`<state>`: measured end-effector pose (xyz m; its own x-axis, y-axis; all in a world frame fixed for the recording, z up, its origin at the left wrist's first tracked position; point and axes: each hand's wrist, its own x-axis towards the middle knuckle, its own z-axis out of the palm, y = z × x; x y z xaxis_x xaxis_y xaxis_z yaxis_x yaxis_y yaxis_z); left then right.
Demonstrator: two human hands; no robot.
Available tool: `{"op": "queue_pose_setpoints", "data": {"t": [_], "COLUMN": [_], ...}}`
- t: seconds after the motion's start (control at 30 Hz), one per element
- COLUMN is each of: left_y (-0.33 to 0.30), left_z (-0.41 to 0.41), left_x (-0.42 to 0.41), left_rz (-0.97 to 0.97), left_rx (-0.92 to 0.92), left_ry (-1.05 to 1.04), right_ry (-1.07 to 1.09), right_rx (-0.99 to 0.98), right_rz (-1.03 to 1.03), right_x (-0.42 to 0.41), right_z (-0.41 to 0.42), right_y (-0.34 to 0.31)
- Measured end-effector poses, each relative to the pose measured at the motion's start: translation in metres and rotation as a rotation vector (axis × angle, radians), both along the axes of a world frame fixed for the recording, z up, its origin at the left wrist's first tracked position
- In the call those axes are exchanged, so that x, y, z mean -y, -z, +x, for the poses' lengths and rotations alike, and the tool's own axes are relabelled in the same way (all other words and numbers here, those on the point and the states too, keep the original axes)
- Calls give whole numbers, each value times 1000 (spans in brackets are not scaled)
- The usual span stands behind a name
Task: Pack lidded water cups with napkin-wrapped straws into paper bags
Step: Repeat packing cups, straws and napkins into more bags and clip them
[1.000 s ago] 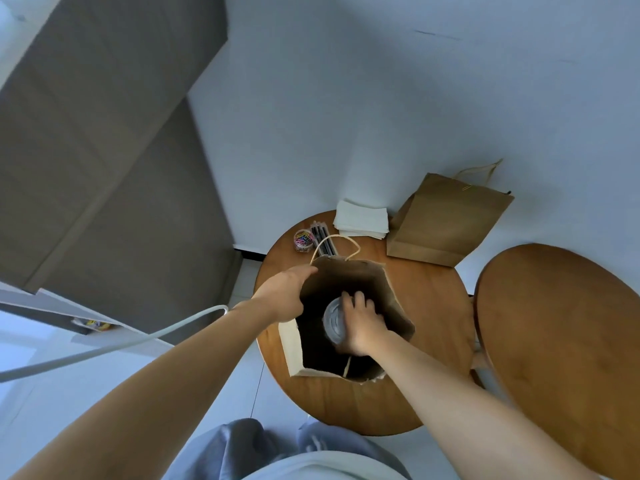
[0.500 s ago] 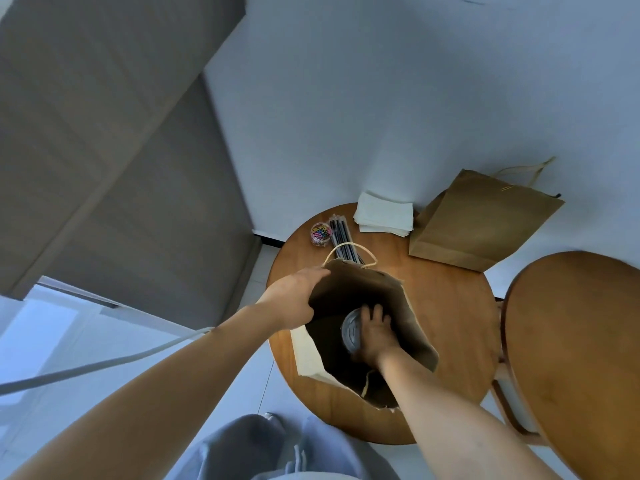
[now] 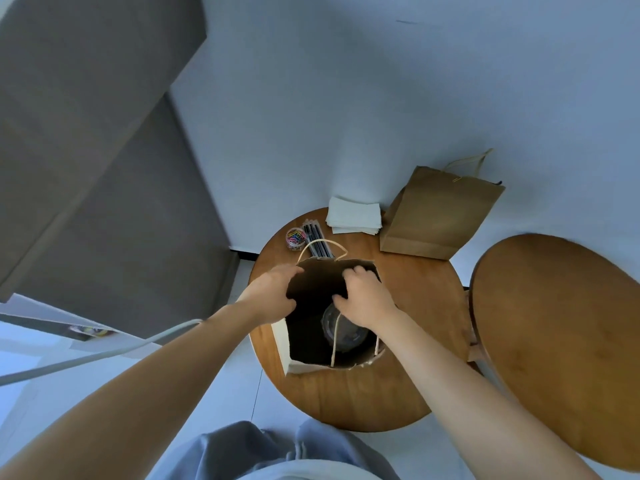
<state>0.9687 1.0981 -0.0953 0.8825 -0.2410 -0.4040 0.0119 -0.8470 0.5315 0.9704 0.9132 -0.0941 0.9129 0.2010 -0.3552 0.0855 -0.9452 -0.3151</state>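
An open brown paper bag (image 3: 322, 277) stands on the round wooden table (image 3: 363, 393). Deep inside it sits a clear lidded cup (image 3: 349, 336), seen from above, with a bag handle string crossing it. My left hand (image 3: 273, 292) grips the bag's left rim. Hovering over the opening at the right side, my right hand (image 3: 367, 299) has loosely curled fingers with nothing seen in them. A stack of white napkins (image 3: 355, 220) and dark straws (image 3: 317, 237) lie at the table's far edge.
A second brown paper bag (image 3: 440, 213) leans against the wall at the far right of the table. A small jar of coloured paper clips (image 3: 295, 238) stands beside the straws. Another round wooden table (image 3: 554, 341) is close on the right. A white cable (image 3: 104, 355) crosses at left.
My right hand has let go of the cup at the bottom of the bag and risen to the opening. The left hand has kept its hold on the rim.
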Motion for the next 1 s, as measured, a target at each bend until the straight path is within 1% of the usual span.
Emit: {"op": "queue_pose_setpoints", "data": {"t": [0.1, 0.2, 0.27, 0.33, 0.4, 0.53, 0.73, 0.83, 1.0], "left_y": [-9, -25, -34, -40, -39, -30, 3, 24, 65], "left_z": [2, 11, 22, 36, 50, 71, 110, 143, 198], "left_x": [1, 2, 4, 5, 8, 23, 41, 45, 52], "left_rz": [-78, -174, -214, -223, -194, -114, -55, 13, 41], "left_rx": [124, 245, 276, 275, 244, 162, 58, 27, -25], "left_ry": [-83, -266, -383, -438, -418, -309, -257, -160, -55], "right_ry": [22, 85, 121, 137, 137, 121, 84, 103, 165], "right_rx": [186, 344, 376, 371, 354, 294, 180, 137, 39], "right_rz": [66, 122, 155, 165, 164, 146, 132, 135, 117], "right_x": [8, 19, 27, 33, 37, 44, 45, 42, 30], "right_z": [-9, -7, 3, 16, 30, 61, 111, 147, 206], "right_y": [-27, -46, -54, -58, -56, -42, -8, 19, 82]}}
